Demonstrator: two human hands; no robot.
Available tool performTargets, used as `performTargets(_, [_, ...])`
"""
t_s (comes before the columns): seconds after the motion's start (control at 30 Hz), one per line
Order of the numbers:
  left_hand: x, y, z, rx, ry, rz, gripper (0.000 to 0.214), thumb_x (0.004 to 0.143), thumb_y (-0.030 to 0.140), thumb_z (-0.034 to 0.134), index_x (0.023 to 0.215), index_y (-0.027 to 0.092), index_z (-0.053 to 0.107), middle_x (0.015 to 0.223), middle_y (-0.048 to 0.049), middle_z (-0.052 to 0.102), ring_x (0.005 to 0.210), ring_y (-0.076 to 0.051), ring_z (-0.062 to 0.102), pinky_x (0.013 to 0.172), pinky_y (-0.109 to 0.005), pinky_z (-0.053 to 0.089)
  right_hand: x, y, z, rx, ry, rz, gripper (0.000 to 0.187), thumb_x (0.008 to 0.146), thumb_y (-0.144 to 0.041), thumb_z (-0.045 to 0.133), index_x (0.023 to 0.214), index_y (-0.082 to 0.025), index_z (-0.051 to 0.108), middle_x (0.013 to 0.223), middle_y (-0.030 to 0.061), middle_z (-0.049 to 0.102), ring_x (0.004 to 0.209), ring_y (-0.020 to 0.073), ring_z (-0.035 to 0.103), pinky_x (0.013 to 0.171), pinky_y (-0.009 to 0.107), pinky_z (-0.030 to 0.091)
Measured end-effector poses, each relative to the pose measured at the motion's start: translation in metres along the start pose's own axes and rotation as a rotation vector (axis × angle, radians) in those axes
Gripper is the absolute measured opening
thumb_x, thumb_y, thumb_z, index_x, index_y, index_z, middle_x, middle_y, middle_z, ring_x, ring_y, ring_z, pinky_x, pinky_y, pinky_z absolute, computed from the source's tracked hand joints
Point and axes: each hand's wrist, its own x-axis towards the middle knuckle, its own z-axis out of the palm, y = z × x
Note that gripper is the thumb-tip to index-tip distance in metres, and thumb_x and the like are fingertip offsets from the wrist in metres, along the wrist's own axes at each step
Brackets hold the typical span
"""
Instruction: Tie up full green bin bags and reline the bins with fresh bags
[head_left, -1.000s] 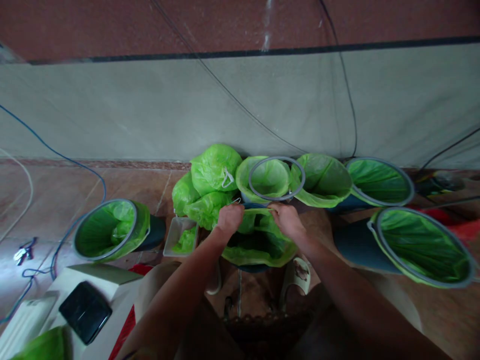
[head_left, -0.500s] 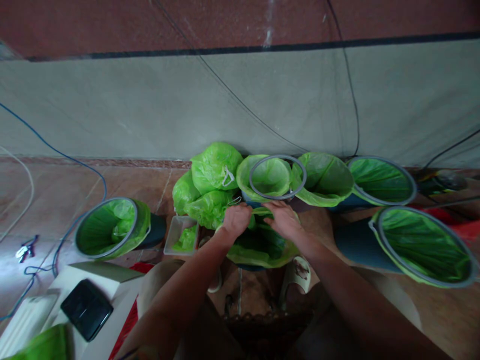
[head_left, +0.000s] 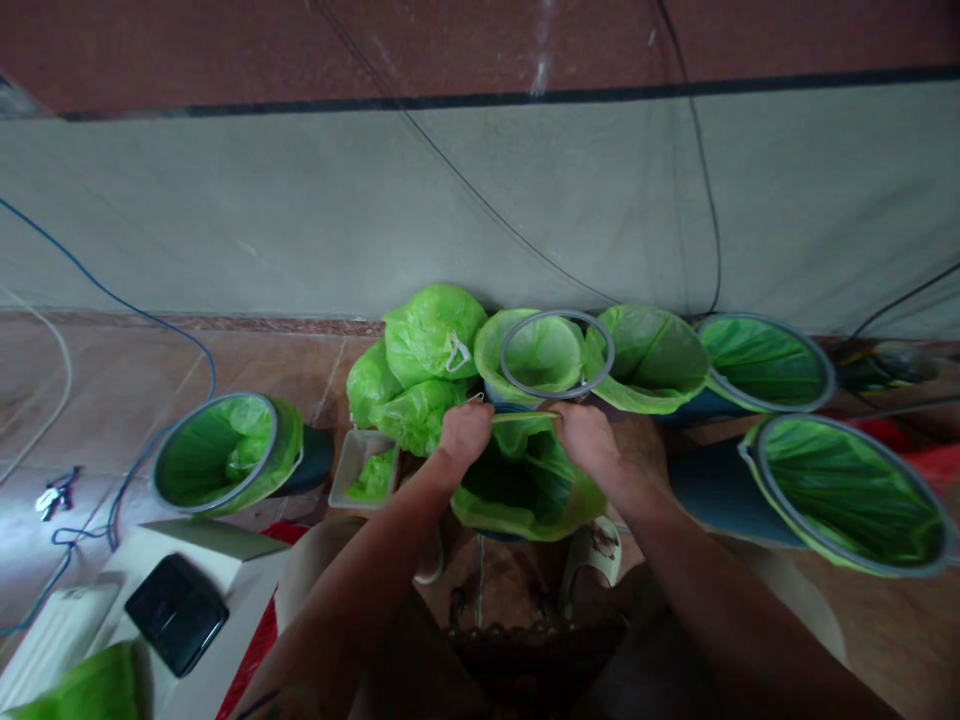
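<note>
A green trash bag lines the dark bin standing between my feet, its edge folded outward at the front. My left hand is closed on the bag's far edge at the left. On the right, my right hand grips the same edge, and a strip of bag is stretched taut between the two hands. Just beyond them, a loose grey ring rests across a second green-lined bin. Filled green bags, one with a white tie, are piled beyond my left hand.
More green-lined bins stand at the right, including one with a grey rim. Another lined bin leans at the left, by a clear tray with green scraps. A black phone lies on a white box. Cables cross the floor and wall.
My hands have moved apart, and the bag's far edge is now pulled straight between them. The fingers, extended before, are now closed on it.
</note>
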Motion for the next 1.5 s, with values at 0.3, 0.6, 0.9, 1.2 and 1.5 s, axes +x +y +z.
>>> performTargets(0.3, [0.004, -0.004, 0.005, -0.06, 0.137, 0.138, 0.026, 0.095, 0.02, 0.049, 0.091, 0.016, 0.075, 0.104, -0.0095, 0.07, 0.101, -0.021, 0.063, 0.108, -0.036, 0.044, 0.001, 0.007, 0.01, 0.063, 0.028, -0.076, 0.052, 0.086, -0.03, 0.065, 0.137, -0.019, 0.059, 0.131, 0.0144, 0.066, 0.116, 0.0287, 0.063, 0.096, 0.038, 0.049])
performTargets(0.6, [-0.005, 0.017, 0.01, -0.068, 0.109, 0.207, 0.027, 0.097, 0.021, 0.046, 0.096, 0.018, 0.073, 0.112, -0.0092, 0.066, 0.108, -0.022, 0.061, 0.092, -0.032, 0.052, -0.002, -0.02, 0.013, 0.027, 0.019, -0.359, 0.026, 0.094, -0.021, 0.051, 0.108, -0.02, 0.073, 0.114, 0.0105, 0.072, 0.117, 0.025, 0.06, 0.102, 0.036, 0.043])
performTargets(0.9, [-0.002, 0.001, 0.004, -0.041, 0.046, 0.054, 0.029, 0.098, 0.023, 0.043, 0.102, 0.017, 0.072, 0.109, -0.0092, 0.07, 0.097, -0.02, 0.069, 0.082, -0.028, 0.053, -0.002, -0.006, -0.002, -0.02, 0.082, -0.055, 0.038, 0.099, -0.025, 0.039, 0.119, -0.021, 0.071, 0.107, 0.0129, 0.076, 0.097, 0.0276, 0.071, 0.084, 0.035, 0.05])
performTargets(1.2, [0.006, -0.018, -0.009, -0.079, 0.076, -0.096, 0.031, 0.095, 0.02, 0.043, 0.105, 0.017, 0.072, 0.109, -0.0107, 0.071, 0.1, -0.023, 0.069, 0.088, -0.031, 0.053, 0.011, 0.025, -0.006, 0.013, -0.012, 0.052, 0.036, 0.095, -0.022, 0.044, 0.114, -0.019, 0.075, 0.11, 0.0135, 0.075, 0.105, 0.0272, 0.069, 0.09, 0.035, 0.05])
performTargets(1.5, [0.002, 0.003, -0.002, -0.078, 0.05, 0.018, 0.03, 0.095, 0.016, 0.041, 0.104, 0.016, 0.07, 0.109, -0.01, 0.07, 0.098, -0.021, 0.069, 0.087, -0.03, 0.053, 0.005, 0.001, 0.009, 0.114, 0.068, -0.238, 0.068, 0.08, -0.026, 0.072, 0.143, -0.016, 0.051, 0.139, 0.0138, 0.061, 0.129, 0.0272, 0.055, 0.107, 0.037, 0.043])
